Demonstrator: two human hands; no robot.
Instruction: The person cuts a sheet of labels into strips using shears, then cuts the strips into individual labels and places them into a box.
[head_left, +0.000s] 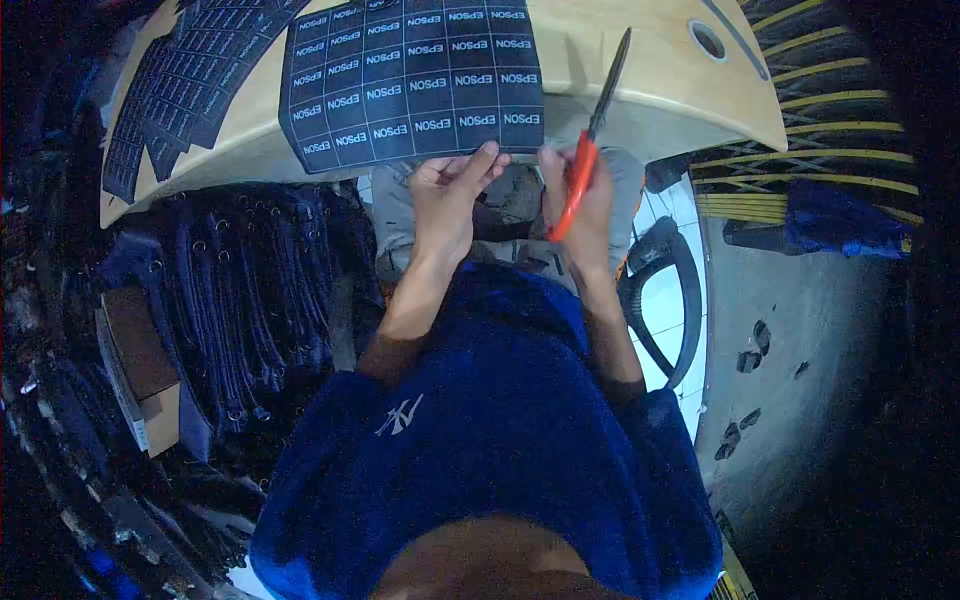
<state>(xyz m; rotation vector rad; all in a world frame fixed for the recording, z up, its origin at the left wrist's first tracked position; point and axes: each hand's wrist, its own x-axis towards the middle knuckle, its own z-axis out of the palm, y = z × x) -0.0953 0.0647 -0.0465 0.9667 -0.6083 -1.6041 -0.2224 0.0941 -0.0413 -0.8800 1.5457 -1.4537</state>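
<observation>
The left hand holds the bottom edge of a dark sheet of labels, with its fingers pinched on the sheet. The sheet is marked off into small boxes, and each box has the word EPSON in white letters. It lies partly on a pale wooden desk and its lower edge hangs out over the near rim. The right hand is just beside the left one, with its fingers wrapped tight around the orange handles of a pair of scissors. The dark blades look closed (they make one thin line) and point up and away, just beside the right edge of the sheet. More dark label sheets lie on the left part of the desk. Below the desk on the left is a stack of dark blue cloth pieces with small metal rings.
</observation>
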